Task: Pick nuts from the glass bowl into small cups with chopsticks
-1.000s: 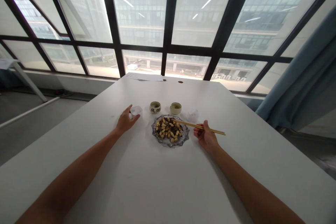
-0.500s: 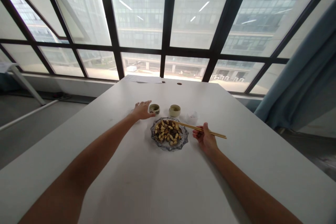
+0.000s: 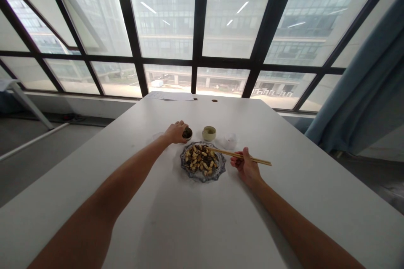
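Note:
My left hand (image 3: 176,132) is closed round a small teacup (image 3: 187,133) with something dark inside. The cup leans toward the plate; whether its base touches the table I cannot tell. In my right hand (image 3: 248,166) is a pair of wooden chopsticks (image 3: 254,160), their tips over a scalloped glass plate (image 3: 222,168). That plate bears peanuts in shells (image 3: 205,166) and small dark bits that look like seeds. A pale green cup (image 3: 209,133) stands upright behind it, and a small whitish, see-through container (image 3: 231,140) sits to the right.
The white table (image 3: 189,222) stretches to the windows, with papers (image 3: 170,96) and two round holes at its far edge. Something clear (image 3: 158,135) lies partly behind my left wrist. A blue curtain (image 3: 356,80) hangs at the right.
My left hand has gone from spread fingers beside the left cup to a grip on it, and the cup has tilted. The right hand and chopsticks are nearly unmoved.

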{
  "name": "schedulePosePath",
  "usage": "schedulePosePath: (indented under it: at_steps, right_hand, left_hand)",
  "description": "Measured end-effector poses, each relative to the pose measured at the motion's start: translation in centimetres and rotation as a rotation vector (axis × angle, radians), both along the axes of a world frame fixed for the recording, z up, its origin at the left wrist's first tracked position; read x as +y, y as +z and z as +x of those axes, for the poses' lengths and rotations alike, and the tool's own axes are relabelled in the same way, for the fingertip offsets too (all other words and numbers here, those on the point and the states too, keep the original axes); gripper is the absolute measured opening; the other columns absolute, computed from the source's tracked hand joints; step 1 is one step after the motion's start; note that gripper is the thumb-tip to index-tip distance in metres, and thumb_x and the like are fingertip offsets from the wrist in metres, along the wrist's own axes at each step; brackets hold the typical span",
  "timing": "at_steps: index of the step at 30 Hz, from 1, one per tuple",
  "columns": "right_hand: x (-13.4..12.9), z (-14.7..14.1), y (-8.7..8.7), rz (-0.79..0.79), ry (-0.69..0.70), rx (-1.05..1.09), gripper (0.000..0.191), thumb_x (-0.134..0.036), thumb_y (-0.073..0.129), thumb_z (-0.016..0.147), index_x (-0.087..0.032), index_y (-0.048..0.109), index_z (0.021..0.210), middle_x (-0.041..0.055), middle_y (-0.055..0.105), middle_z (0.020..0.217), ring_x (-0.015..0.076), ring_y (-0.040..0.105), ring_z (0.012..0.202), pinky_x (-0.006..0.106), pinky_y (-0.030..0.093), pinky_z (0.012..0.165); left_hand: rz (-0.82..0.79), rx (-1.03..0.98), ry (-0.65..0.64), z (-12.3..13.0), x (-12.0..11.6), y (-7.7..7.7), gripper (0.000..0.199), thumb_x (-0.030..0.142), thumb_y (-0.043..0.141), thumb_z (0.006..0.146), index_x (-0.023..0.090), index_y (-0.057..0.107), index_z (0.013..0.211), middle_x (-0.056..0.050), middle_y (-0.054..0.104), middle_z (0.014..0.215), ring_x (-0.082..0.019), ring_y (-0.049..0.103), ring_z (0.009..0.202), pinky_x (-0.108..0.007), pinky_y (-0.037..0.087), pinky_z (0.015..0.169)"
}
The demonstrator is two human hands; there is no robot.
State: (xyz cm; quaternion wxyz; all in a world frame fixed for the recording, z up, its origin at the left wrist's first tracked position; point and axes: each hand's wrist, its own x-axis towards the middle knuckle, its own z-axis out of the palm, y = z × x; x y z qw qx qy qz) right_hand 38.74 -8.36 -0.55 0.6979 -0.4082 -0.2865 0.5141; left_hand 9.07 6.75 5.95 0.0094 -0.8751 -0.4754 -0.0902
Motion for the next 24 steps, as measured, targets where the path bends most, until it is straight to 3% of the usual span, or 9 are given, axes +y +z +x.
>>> schedulePosePath:
  at_steps: [6, 10, 14, 18, 24]
  right_hand:
    - [0.0, -0.1, 0.7, 0.02, -0.019, -0.001, 0.053, -0.069, 0.076, 0.066, -0.017, 0.064, 0.067, 0.0046, 0.068, 0.053, 0.0145, 0.062, 0.043, 0.025, 0.053, 0.042]
    - [0.3, 0.0, 1.3, 0.053, -0.041, 0.002, 0.055, -0.07, 0.075, 0.066, -0.017, 0.064, 0.067, 0.0043, 0.068, 0.052, 0.0137, 0.061, 0.042, 0.024, 0.052, 0.042]
    - [0.6, 0.5, 1.7, 0.085, -0.09, -0.002, 0.054, -0.07, 0.075, 0.066, -0.016, 0.064, 0.067, 0.0044, 0.068, 0.053, 0.014, 0.062, 0.043, 0.024, 0.052, 0.042]
    - [0.8, 1.3, 2.0, 0.128, -0.147, -0.024, 0.054, -0.07, 0.073, 0.068, -0.018, 0.063, 0.069, 0.0029, 0.068, 0.054, 0.014, 0.063, 0.044, 0.024, 0.053, 0.043]
    - [1.1, 2.1, 2.2, 0.169, -0.242, -0.075, 0.056, -0.072, 0.071, 0.069, -0.017, 0.061, 0.072, 0.0031, 0.067, 0.054, 0.0147, 0.064, 0.045, 0.025, 0.054, 0.045]
  left_hand:
    - [-0.218, 0.063, 0.139, -0.1, 2.5, 0.8, 0.083, 0.057, 0.077, 0.058, 0.021, 0.056, 0.13, -0.016, 0.057, 0.135, -0.033, 0.058, 0.118, -0.039, 0.047, 0.095]
    - [-0.357, 0.082, 0.155, 1.0, 4.1, 1.8, 0.098, 0.067, 0.077, 0.052, 0.016, 0.055, 0.132, -0.02, 0.055, 0.14, -0.036, 0.056, 0.124, -0.04, 0.046, 0.098]
    - [-0.263, 0.011, 0.037, 4.7, 4.3, 1.5, 0.099, 0.073, 0.064, 0.066, 0.018, 0.041, 0.145, -0.019, 0.04, 0.154, -0.036, 0.042, 0.138, -0.045, 0.037, 0.109]
    - [-0.228, -0.006, -0.108, 9.0, 3.8, 0.2, 0.092, 0.064, 0.062, 0.074, 0.019, 0.033, 0.149, -0.019, 0.038, 0.155, -0.036, 0.041, 0.139, -0.049, 0.033, 0.112]
    - [-0.202, -0.029, -0.172, 10.8, 3.9, -0.8, 0.088, 0.048, 0.071, 0.068, 0.011, 0.042, 0.143, -0.019, 0.047, 0.147, -0.032, 0.049, 0.132, -0.035, 0.04, 0.108]
